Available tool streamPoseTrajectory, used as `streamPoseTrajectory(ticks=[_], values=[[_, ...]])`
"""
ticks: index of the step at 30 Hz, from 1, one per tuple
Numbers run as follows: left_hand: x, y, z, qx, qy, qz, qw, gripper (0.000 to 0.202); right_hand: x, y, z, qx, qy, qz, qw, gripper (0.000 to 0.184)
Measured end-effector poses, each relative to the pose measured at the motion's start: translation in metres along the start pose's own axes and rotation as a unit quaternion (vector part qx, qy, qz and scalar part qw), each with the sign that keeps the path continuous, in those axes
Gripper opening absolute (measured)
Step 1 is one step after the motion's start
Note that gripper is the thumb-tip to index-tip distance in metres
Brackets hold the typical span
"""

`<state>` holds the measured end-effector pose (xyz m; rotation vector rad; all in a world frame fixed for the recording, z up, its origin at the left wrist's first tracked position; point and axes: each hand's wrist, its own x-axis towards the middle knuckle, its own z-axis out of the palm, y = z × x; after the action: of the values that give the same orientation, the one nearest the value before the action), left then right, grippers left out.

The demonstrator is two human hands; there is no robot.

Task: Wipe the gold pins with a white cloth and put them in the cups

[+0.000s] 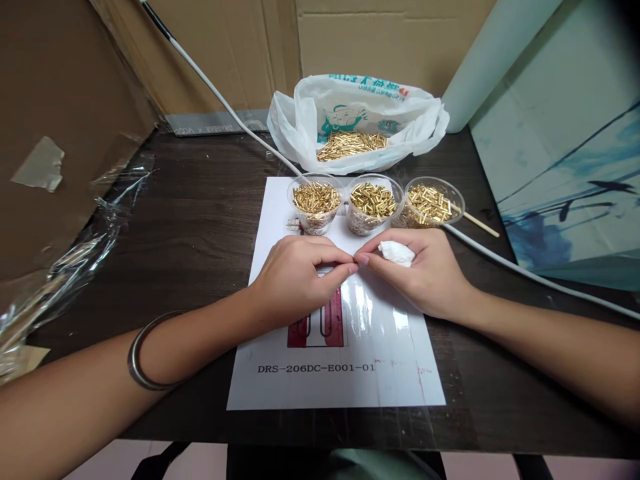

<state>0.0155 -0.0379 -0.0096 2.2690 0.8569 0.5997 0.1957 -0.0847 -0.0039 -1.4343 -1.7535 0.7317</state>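
My left hand [295, 273] and my right hand [417, 273] rest on a laminated white sheet [395, 360] with a red diagram and the print DRS-206DC-E001-01. Their fingertips meet at the sheet's middle, pinched together; whatever small part sits between them is hidden. My right hand also holds a crumpled white tissue [397, 253] in its palm. A metal bangle [145, 357] circles my left wrist. Just beyond the fingers stand three clear plastic cups of small gold pins: left cup [316, 202], middle cup [374, 203], right cup [431, 201].
A white plastic bag [350, 120] with more gold pins lies behind the cups. A white cable [500, 257] crosses the dark wooden table [200, 220]. A thin wooden stick [479, 223] lies by the right cup. Cardboard walls stand left and behind; crumpled clear film [75, 260] lies at left.
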Motion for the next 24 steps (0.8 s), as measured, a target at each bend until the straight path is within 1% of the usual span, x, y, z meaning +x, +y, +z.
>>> streamPoseTrajectory(ticks=[4,12,19,24], values=[[-0.0004,-0.0011,0.0003,0.031,-0.009,0.017,0.999,0.014,-0.0001,-0.0002,-0.0005,-0.009,-0.006,0.002,1.0,0.007],[-0.0001,-0.0008,-0.0006,0.054,-0.013,0.019,0.998,0.016,0.0009,0.0018,-0.0001,0.003,-0.032,-0.007,0.999,0.009],[-0.0005,-0.0004,-0.0005,0.06,-0.012,0.008,0.998,0.015,0.0015,0.0038,0.0,0.012,-0.045,-0.03,0.998,0.013],[-0.0005,0.0009,-0.0022,0.06,-0.025,-0.005,0.998,0.015,0.0012,0.0041,0.0007,0.011,-0.046,-0.039,0.998,0.014]])
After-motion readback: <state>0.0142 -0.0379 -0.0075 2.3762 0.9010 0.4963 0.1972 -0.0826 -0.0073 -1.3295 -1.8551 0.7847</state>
